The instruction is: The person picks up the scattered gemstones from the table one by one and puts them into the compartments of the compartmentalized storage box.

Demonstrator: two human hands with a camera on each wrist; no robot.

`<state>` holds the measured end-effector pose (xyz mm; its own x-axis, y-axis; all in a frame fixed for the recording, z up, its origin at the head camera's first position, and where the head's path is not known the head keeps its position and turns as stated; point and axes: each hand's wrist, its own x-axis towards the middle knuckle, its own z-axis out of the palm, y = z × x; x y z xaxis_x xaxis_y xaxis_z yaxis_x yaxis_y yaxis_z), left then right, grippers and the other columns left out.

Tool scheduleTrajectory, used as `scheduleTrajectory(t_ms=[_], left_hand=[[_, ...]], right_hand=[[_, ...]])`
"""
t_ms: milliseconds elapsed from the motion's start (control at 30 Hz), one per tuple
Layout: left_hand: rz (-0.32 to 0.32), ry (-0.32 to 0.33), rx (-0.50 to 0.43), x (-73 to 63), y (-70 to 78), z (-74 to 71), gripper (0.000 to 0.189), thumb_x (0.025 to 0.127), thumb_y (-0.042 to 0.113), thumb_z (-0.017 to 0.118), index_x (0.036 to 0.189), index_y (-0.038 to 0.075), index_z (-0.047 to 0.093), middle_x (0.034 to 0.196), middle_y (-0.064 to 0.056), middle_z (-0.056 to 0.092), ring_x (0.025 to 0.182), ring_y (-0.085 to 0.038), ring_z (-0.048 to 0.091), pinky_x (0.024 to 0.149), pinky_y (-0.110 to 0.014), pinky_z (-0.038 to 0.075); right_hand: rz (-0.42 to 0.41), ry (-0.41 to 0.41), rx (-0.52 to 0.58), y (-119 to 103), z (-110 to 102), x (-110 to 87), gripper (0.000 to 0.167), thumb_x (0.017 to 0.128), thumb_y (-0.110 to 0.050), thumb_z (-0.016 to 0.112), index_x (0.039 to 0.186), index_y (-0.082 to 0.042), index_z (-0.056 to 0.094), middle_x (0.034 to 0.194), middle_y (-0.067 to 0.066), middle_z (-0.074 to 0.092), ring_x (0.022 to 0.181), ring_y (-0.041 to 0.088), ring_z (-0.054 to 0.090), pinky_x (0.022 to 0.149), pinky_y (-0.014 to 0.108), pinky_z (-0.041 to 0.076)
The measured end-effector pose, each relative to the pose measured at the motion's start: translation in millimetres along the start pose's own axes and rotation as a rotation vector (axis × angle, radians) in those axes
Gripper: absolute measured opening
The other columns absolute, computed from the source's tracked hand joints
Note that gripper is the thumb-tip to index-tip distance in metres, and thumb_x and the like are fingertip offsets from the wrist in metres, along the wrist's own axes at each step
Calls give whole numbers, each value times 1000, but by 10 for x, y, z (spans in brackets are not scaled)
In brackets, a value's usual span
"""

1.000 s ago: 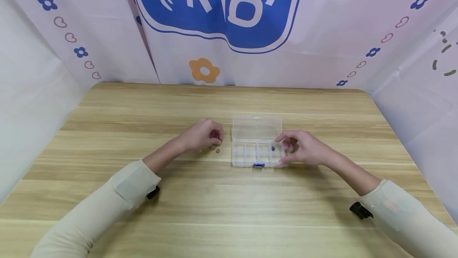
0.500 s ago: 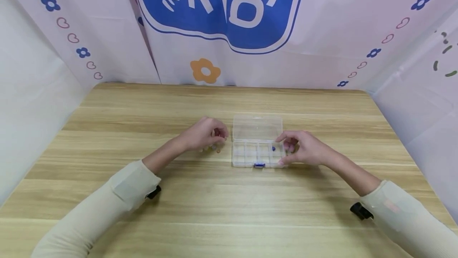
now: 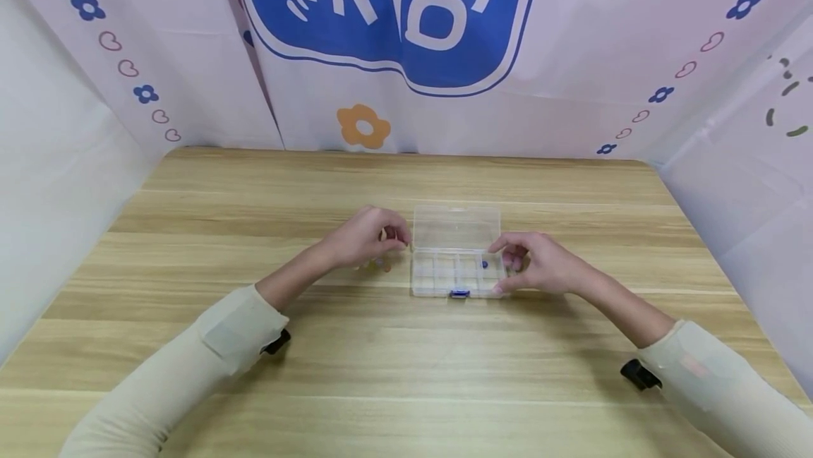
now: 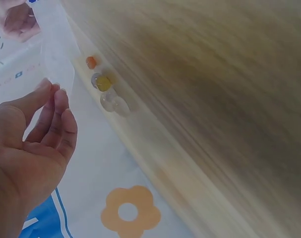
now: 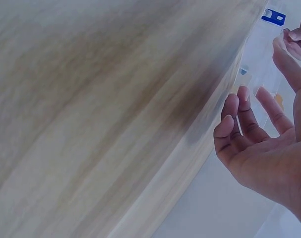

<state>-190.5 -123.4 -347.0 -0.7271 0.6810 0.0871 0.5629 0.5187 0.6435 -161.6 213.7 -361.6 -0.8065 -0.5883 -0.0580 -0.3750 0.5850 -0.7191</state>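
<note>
A clear plastic compartment box [image 3: 427, 293] lies with its lid [image 3: 456, 227] folded back. One dark blue bead [image 3: 485, 264] sits in a back compartment towards the right. My right hand [image 3: 549, 264] holds the box's right end, thumb at the front corner and index finger at the back. Just left of the box, my left hand [image 3: 365, 236] pinches a tiny bead, nearly hidden by thumb and fingertips. On the table below that hand, the left wrist view has an orange bead [image 4: 91, 62], a yellow bead [image 4: 103, 83] and clear beads [image 4: 108, 100] grouped together.
The wooden table [image 3: 406, 366] extends around the box and both arms. A blue latch [image 3: 460, 293] marks the box's front edge. Behind the table hangs a white printed cloth [image 3: 559, 112]; pale cloth also borders both sides.
My left hand has lifted from the loose beads and shifted right to the box's left edge, with a tiny bead between its fingertips. My right hand stays on the box.
</note>
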Motion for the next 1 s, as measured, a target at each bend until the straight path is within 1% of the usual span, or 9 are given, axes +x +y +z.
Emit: scheduleTrajectory(t_ms=[133, 333, 567, 667, 767, 867, 1000], left_hand=[[3, 12, 1, 9, 19, 1, 2, 96, 1, 73, 95, 1, 75, 89, -4, 74, 81, -13, 67, 75, -28, 57], [-7, 29, 2, -1, 49, 3, 11, 95, 0, 72, 105, -2, 77, 96, -7, 76, 84, -16, 68, 77, -30, 58], [-38, 44, -19, -2, 107, 14, 5, 95, -1, 73, 98, -2, 77, 94, -9, 77, 85, -21, 71, 76, -29, 58], [-32, 56, -27, 0, 117, 30, 4, 95, -1, 73, 95, -1, 76, 92, -10, 77, 84, -24, 72, 75, -28, 58], [-13, 70, -23, 2, 128, 45, 4, 95, -1, 73, 93, 0, 76, 90, -9, 76, 83, -21, 70, 75, -28, 57], [2, 87, -11, 5, 147, 56, 4, 94, 0, 74, 92, 1, 77, 89, -6, 76, 81, -16, 67, 74, -28, 56], [-2, 109, 2, 20, 170, 77, 5, 95, 2, 74, 92, 4, 77, 89, -2, 74, 80, -13, 64, 73, -28, 55]], right_hand=[[0, -3, -1, -13, -2, -1, 53, 77, -16, 93, 119, 5, 67, 91, 8, 63, 83, 21, 58, 74, 28, 53], [1, -4, -3, -24, -7, 5, 53, 77, -15, 93, 119, 5, 67, 91, 8, 62, 82, 21, 58, 74, 28, 52], [15, -4, -7, -19, 1, 8, 55, 77, -17, 94, 121, 4, 68, 91, 8, 62, 82, 20, 57, 74, 27, 51], [17, -4, -9, -18, 2, 7, 55, 77, -17, 94, 121, 4, 68, 92, 8, 62, 82, 20, 57, 74, 28, 51], [20, -5, -11, -21, 3, 4, 55, 77, -17, 94, 121, 4, 68, 92, 8, 62, 83, 20, 57, 74, 28, 51], [24, -2, -10, -21, 3, 1, 55, 77, -17, 94, 120, 4, 68, 92, 7, 62, 83, 20, 57, 74, 28, 51], [29, -2, -6, -15, 6, 1, 55, 77, -17, 94, 121, 4, 68, 92, 7, 62, 83, 21, 57, 74, 28, 51]])
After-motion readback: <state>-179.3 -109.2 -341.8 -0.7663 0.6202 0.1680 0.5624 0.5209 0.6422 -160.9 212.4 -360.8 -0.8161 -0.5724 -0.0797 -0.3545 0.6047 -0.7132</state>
